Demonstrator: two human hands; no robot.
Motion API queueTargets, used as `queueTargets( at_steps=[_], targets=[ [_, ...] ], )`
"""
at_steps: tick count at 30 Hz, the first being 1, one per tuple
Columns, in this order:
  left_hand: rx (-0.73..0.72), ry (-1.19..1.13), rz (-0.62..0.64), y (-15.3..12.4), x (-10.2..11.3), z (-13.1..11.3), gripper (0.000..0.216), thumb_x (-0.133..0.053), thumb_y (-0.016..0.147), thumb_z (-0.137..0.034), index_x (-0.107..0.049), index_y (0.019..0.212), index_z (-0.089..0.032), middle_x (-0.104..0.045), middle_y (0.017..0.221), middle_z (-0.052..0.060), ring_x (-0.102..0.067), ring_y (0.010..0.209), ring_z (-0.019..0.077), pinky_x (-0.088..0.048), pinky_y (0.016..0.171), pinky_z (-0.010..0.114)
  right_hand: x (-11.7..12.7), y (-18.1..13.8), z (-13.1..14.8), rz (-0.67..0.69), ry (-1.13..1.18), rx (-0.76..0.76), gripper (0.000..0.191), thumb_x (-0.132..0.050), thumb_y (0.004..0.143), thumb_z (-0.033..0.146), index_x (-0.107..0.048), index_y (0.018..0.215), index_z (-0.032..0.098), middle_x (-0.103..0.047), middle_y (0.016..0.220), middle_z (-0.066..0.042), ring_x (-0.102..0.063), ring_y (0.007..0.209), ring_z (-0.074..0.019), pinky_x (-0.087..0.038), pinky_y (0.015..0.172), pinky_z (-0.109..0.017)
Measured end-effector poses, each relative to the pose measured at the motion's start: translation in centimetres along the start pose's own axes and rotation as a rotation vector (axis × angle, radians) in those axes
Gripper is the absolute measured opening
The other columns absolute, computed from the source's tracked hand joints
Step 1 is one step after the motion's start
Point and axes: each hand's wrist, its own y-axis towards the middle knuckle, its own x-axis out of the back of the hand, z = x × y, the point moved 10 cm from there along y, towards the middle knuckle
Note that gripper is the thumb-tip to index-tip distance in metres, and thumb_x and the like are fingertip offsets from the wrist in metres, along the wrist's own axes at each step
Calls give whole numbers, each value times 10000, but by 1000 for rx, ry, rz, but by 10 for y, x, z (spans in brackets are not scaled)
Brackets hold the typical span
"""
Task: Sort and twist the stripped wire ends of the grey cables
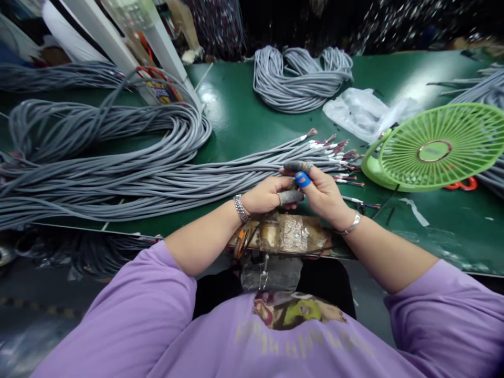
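My left hand (pixel 268 195) and my right hand (pixel 323 193) meet at the table's front edge, thumbs and fingers pinched close together. Grey covers wrap some fingertips, and a blue one sits on the right thumb. What lies between the fingers is too small and hidden to make out. Just beyond the hands runs a bundle of grey cables (pixel 220 176), their stripped ends (pixel 342 152) showing white wraps and thin coloured wires. Beneath the hands a taped, worn block (pixel 293 234) is at the edge, with an orange-handled tool (pixel 241 241) at its left.
A green fan (pixel 435 152) stands to the right on the green table (pixel 228 100). Farther back lie a coiled cable bundle (pixel 299 79) and a clear plastic bag (pixel 360 113). Looped cables (pixel 98 128) fill the left, beside a white upright post (pixel 169 47).
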Motion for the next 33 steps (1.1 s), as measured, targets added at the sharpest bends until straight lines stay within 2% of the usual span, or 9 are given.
queueTargets(
  at_steps=[3,8,11,13,16,19,22,27,33],
  targets=[
    [49,-23,-87,-4,14,-1,472,-731,739,-584,-625,762,-125,-656,639,30,-591,548,87,-489,547,208,6,2,-3,68,-12,-17,326,-631,884,495,-709,1004,202,-744,991,-56,-680,873,-199,-563,842,-373],
    [74,-75,-161,-6,23,3,509,-743,708,-611,-607,766,-124,-649,612,27,-587,509,83,-474,501,192,3,-5,-16,180,149,-214,355,-789,743,446,-630,930,190,-703,803,-29,-643,676,-156,-536,561,-270],
    [59,-70,-203,-5,29,6,517,-706,736,-633,-594,775,-129,-646,619,23,-589,499,80,-461,486,185,-1,-8,-19,201,239,-301,397,-814,719,436,-594,938,188,-652,713,2,-595,572,-120,-500,490,-239],
    [16,-93,-277,-5,39,5,498,-677,772,-624,-588,820,-137,-668,686,27,-602,514,78,-450,479,181,0,-7,-20,174,272,-317,395,-798,739,441,-590,954,184,-624,673,22,-561,524,-97,-499,496,-236],
    [-109,-167,-362,-8,51,-3,473,-776,726,-517,-582,970,-161,-704,918,46,-648,614,81,-474,531,182,3,-6,-20,141,304,-319,389,-786,755,450,-588,951,178,-622,663,23,-547,507,-85,-493,514,-236],
    [-207,-185,-305,-8,46,-12,573,-871,633,-394,-565,1073,-192,-678,1103,68,-683,765,113,-533,677,223,2,-7,-23,143,319,-332,389,-789,755,447,-593,954,176,-630,663,19,-547,510,-84,-476,514,-230],
    [-250,-131,-251,-9,37,-13,551,-859,657,-376,-562,1084,-194,-666,1066,64,-673,807,125,-538,748,256,-2,-9,-27,153,333,-353,397,-790,752,458,-599,966,184,-640,665,19,-547,507,-88,-475,514,-233],
    [-321,78,-262,-11,36,-16,525,-826,698,-402,-565,1093,-174,-634,924,38,-618,759,108,-501,707,241,-10,-10,-30,170,408,-377,397,-806,733,458,-600,938,188,-656,687,16,-548,505,-81,-484,517,-226],
    [-352,306,-160,-12,25,-24,462,-773,751,-444,-550,1036,-157,-580,808,5,-531,675,94,-461,634,238,-19,-16,-34,240,466,-454,395,-815,724,438,-602,917,167,-655,662,15,-532,474,-66,-462,486,-204]
  ],
)
